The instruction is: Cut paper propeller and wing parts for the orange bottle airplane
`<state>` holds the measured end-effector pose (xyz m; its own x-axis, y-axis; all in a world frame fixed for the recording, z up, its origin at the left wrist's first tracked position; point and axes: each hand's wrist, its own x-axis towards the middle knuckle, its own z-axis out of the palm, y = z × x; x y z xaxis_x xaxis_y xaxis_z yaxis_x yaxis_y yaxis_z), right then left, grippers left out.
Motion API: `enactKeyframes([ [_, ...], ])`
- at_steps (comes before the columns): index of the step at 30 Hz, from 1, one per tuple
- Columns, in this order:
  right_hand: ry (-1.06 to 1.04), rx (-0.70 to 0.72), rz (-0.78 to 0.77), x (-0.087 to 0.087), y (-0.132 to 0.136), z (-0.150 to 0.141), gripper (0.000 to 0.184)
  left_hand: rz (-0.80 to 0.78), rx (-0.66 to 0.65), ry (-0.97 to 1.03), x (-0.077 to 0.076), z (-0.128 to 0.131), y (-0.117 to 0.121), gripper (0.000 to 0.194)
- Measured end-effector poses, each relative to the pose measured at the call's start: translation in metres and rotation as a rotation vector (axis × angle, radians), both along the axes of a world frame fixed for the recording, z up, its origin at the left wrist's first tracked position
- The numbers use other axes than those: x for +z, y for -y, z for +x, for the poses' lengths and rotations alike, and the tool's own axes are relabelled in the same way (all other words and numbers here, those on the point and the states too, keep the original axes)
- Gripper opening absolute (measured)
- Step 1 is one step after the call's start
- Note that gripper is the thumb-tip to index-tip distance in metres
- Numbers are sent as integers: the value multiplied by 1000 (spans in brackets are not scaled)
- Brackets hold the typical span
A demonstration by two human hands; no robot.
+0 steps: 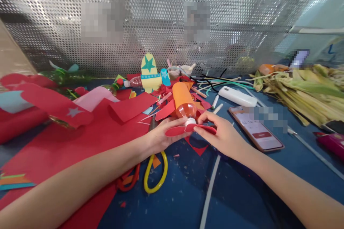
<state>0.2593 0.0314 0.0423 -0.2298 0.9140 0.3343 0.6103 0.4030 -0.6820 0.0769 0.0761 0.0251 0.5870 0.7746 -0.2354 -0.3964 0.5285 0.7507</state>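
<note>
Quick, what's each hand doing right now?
Left hand: closed, holding the red piece at the white bottle cap.
Right hand: closed, pinching the same red piece.

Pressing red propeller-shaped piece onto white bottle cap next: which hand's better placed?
Right hand, likely: thumb on the flat red propeller-shaped piece, near the white plastic cap. Left hand has its thumb beside the cap.

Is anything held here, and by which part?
The right hand pinches the red piece near its middle, at the bottle cap. The left hand is also at the cap; its exact grip is unclear.
</note>
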Motion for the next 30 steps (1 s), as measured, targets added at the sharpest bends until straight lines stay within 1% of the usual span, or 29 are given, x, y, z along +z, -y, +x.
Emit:
enactKeyframes([
  [5,-15,14,-10,2,0,0,11,-43,49,-55,1,-1,1,14],
  [9,-70,49,-61,2,-3,2,11,-71,63,-85,2,-1,1,14],
  [11,-113,82,-114,3,-3,5,11,-71,50,-90,1,0,0,14],
  [13,-164,114,-171,3,-3,6,15,-58,39,-76,1,1,0,12],
  [15,-183,110,-182,3,-1,6,24,-36,27,-55,1,2,1,10],
  [18,-111,0,-38,1,1,1,32,-17,10,-48,3,3,2,10],
  [21,-52,-83,100,-1,2,-4,30,5,-22,-50,3,2,3,16],
  [26,-42,-43,150,-1,2,-6,29,49,-64,-70,0,1,3,24],
  [30,-29,-34,196,0,3,-5,27,64,-54,-100,0,0,4,28],
])
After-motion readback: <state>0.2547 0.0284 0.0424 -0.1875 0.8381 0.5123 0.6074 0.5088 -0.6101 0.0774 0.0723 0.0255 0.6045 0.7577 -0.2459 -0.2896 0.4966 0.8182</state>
